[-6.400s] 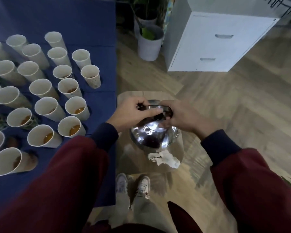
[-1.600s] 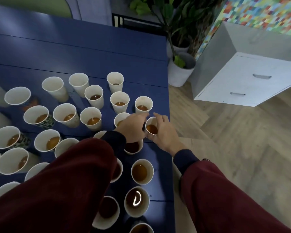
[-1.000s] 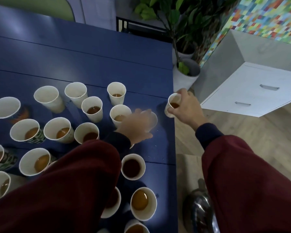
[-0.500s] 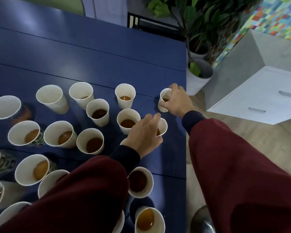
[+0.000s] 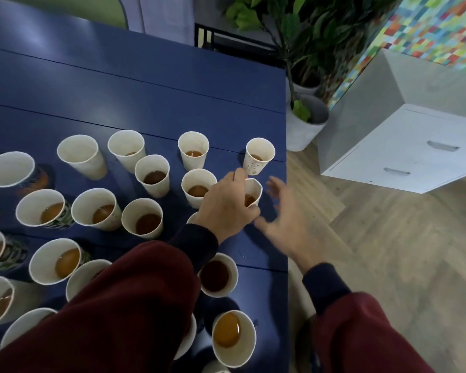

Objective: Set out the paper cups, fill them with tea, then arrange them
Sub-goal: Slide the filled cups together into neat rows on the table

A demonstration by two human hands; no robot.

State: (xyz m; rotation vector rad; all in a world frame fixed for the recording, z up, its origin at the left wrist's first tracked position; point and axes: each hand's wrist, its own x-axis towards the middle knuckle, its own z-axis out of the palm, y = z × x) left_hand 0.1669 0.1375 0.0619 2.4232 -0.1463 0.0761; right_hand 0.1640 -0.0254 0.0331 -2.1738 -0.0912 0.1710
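Several white paper cups holding brown tea stand on the blue table (image 5: pixel 145 84). My left hand (image 5: pixel 226 208) grips one cup of tea (image 5: pixel 253 193) near the table's right edge, fingers curled round its side. Just beyond it stands a speckled cup (image 5: pixel 259 156) by itself at the far right. My right hand (image 5: pixel 285 224) hovers to the right of the gripped cup, fingers spread and blurred, holding nothing. My left sleeve hides some cups lower down.
The table's right edge (image 5: pixel 287 211) runs close to both hands. Beyond it lie a wooden floor (image 5: pixel 401 251), a white drawer cabinet (image 5: pixel 414 149) and a potted plant (image 5: pixel 306 125). The far half of the table carries no cups.
My right hand has let go of the speckled cup at the far right and pulled back toward me. My left hand stays on the cup beside it.
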